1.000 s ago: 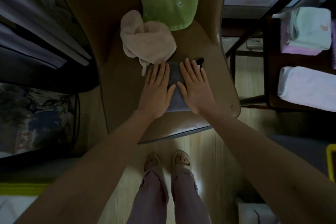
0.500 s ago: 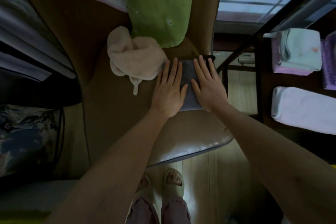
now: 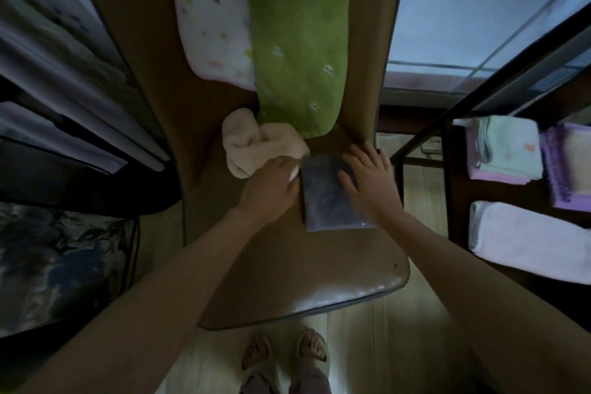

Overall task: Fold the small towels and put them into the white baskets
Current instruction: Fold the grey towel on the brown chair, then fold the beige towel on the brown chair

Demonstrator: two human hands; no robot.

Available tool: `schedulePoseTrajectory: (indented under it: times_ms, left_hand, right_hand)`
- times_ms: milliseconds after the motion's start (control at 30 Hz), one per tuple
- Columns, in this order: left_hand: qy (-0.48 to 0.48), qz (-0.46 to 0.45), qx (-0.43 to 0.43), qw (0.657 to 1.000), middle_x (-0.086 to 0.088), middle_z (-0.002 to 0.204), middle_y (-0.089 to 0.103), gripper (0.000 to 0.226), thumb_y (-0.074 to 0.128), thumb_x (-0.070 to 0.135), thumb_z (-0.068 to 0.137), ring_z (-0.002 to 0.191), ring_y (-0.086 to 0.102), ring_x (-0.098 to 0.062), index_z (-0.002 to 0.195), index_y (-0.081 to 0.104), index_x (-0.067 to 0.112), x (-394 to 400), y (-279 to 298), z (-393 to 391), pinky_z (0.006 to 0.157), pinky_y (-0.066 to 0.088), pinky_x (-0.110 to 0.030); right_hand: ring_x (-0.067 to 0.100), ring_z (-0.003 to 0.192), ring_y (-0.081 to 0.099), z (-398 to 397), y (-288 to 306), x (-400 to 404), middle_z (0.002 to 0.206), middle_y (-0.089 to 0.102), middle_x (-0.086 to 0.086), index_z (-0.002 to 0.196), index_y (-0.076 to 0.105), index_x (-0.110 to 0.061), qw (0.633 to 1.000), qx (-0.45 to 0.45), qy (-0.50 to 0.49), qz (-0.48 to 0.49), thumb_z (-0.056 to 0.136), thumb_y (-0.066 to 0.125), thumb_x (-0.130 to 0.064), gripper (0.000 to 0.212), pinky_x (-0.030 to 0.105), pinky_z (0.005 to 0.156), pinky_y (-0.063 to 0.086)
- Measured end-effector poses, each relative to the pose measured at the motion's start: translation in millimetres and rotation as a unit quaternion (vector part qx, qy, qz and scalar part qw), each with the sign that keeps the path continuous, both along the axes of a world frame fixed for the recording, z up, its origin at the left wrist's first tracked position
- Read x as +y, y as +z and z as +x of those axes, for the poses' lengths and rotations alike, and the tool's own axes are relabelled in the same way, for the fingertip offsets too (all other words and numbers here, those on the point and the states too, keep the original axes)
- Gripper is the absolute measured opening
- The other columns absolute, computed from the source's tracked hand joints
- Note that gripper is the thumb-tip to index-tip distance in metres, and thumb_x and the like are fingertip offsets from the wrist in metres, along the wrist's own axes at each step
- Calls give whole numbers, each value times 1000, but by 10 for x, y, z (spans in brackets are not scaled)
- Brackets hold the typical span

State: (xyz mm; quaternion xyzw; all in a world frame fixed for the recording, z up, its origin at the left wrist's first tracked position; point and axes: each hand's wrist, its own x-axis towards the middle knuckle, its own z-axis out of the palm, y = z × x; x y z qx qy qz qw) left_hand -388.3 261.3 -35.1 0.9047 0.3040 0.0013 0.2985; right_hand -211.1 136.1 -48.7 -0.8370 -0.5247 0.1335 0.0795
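A folded grey towel [image 3: 329, 193] lies flat on the brown surface [image 3: 287, 272], a neat dark rectangle near the surface's 3 o'clock edge. The right hand [image 3: 371, 184] rests on the towel's 3 o'clock side, fingers [image 3: 359, 153] straight and slightly spread, pressing rather than gripping. The left hand [image 3: 271, 189] sits just beside the towel's 9 o'clock edge, its fingers curled; whether they pinch the crumpled beige towel [image 3: 252, 144] at 10 o'clock cannot be told. The grey towel looks soft, light and limp, likely to sag or unfold if lifted by one corner, so taking hold along both long edges, or sliding flat fingers beneath it, seems the safest grip. A green towel [image 3: 297, 41] and a white patterned towel [image 3: 214, 19] lie at 12 o'clock.
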Motion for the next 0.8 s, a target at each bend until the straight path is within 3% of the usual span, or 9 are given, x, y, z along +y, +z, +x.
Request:
schedulePoseTrajectory:
  times_ms: [67,133,300,433,533,600,633,733,800]
  left_hand:
    - [77,-14,-9,997,-19,134,53,39,48,16,98,124,48,-31,133,49,0,214,135,-214,106,34,-36]
    - [117,-14,27,993,-18,134,52,39,49,14,98,122,48,-30,135,49,2,424,183,-402,103,38,-38]
    - [80,-18,104,991,-14,128,53,35,44,14,98,113,52,-26,132,50,7,588,166,-850,96,43,-39]
    - [32,-12,98,995,-11,132,50,39,45,15,98,117,48,-24,137,45,12,549,137,-1156,97,38,-29]
    - [35,-30,73,996,-11,136,48,42,46,12,97,122,44,-24,139,44,12,556,160,-1296,99,33,-27]
    - [39,-39,60,997,-12,140,45,45,45,10,96,126,41,-25,141,41,11,573,212,-1340,104,30,-29]
    - [41,-41,53,997,-12,142,44,46,45,9,96,128,40,-26,143,40,11,581,255,-1353,108,28,-30]
    - [46,-52,47,996,-12,146,40,48,43,6,98,133,37,-26,145,37,11,606,413,-1386,112,24,-30]
    - [49,-52,76,995,-10,148,37,48,40,8,98,135,33,-25,146,36,13,625,493,-1438,114,23,-33]
  right_hand:
    - [34,123,48,-138,200,178,128,58,12,128,57,-8,995,69,16,66,100,46,-28,36,36,104,31]
    - [32,110,53,-301,301,394,116,61,11,122,58,-6,989,120,45,79,99,49,-23,30,35,91,38]
    - [29,138,32,-739,206,877,147,40,10,145,37,-12,991,79,99,51,97,53,-30,54,36,111,23]
    - [27,138,32,-921,95,1122,146,41,11,146,33,-12,997,24,73,-7,97,49,-31,55,34,115,15]
    - [24,117,51,-952,131,1212,124,57,9,131,51,-13,996,10,80,-22,98,41,-21,36,22,97,31]
    - [26,107,54,-1026,206,1227,119,60,15,123,60,-5,994,71,75,-36,98,42,-12,31,3,73,35]
    - [26,108,53,-1066,225,1205,122,59,17,120,61,-3,993,105,54,-23,96,45,-9,29,0,69,34]
    - [25,124,45,-1193,321,1143,137,49,12,129,56,-7,991,101,65,-52,94,53,-9,35,17,95,34]
    - [24,135,37,-1229,321,1122,145,42,8,135,49,-8,987,135,64,-52,94,52,-6,41,11,96,30]
